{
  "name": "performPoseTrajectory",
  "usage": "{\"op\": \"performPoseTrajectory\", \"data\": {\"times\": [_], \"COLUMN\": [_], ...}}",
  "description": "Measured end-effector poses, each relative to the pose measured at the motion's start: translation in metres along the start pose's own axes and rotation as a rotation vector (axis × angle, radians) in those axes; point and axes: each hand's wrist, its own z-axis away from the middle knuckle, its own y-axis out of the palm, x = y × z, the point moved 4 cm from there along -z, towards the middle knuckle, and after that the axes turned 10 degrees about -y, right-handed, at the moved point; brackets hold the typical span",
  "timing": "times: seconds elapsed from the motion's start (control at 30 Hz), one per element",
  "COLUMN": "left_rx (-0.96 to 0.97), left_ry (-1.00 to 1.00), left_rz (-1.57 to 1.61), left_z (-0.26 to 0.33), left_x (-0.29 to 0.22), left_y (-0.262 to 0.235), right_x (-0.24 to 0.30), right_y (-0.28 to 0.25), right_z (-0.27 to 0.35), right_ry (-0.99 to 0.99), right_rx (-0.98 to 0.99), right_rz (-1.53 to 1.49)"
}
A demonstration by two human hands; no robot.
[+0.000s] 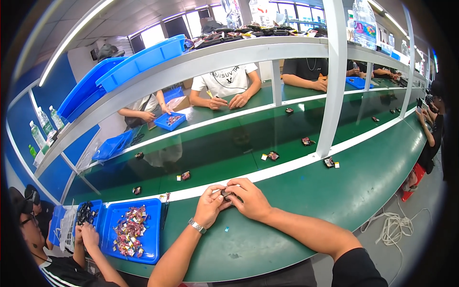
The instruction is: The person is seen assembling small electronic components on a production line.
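Apparently in work, completion not verifiable: one small black piece (pixel 225 193) above the near green tabletop (pixel 291 205), pinched between the nearly closed fingers of left hand (pixel 209 205) and right hand (pixel 250 198), contact partly hidden. Apparently left for use, at near left: one heap of reddish parts (pixel 129 232), too many to count, in one blue tray (pixel 157 239), beside one second tray (pixel 101 208) of black parts, uncounted, with two co-worker's hands (pixel 87 235). Finished or not, untellable: one tagged piece (pixel 329 162) on the tabletop, right; at least seven loose pieces (pixel 307 141) on the far belt (pixel 222 160).
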Motion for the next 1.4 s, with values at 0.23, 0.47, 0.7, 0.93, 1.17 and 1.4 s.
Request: {"op": "performPoseTrajectory", "data": {"times": [0.23,0.47,0.7,0.93,1.17,1.4], "left_rx": [-0.036,-0.059,-0.127,-0.17,-0.242,-0.274], "left_ry": [-0.039,-0.052,-0.043,-0.013,0.006,0.004], "left_rz": [0.035,-0.009,-0.048,-0.123,-0.15,-0.267], "left_z": [-0.002,0.001,0.003,-0.002,0.0,0.003], "left_x": [0.004,0.002,-0.001,0.002,0.005,0.005], "left_y": [0.001,0.0,0.004,0.008,0.001,0.0], "right_x": [0.001,0.003,0.006,0.008,0.01,0.011], "right_y": [-0.004,0.003,0.007,0.0,0.008,0.011], "right_z": [0.002,0.003,0.004,0.005,0.006,0.007], "right_ry": [-0.088,-0.089,-0.057,-0.034,-0.071,-0.068], "right_rx": [-0.03,-0.015,-0.054,-0.032,-0.012,0.004], "right_rz": [0.086,0.125,0.108,0.149,0.129,0.179]}}
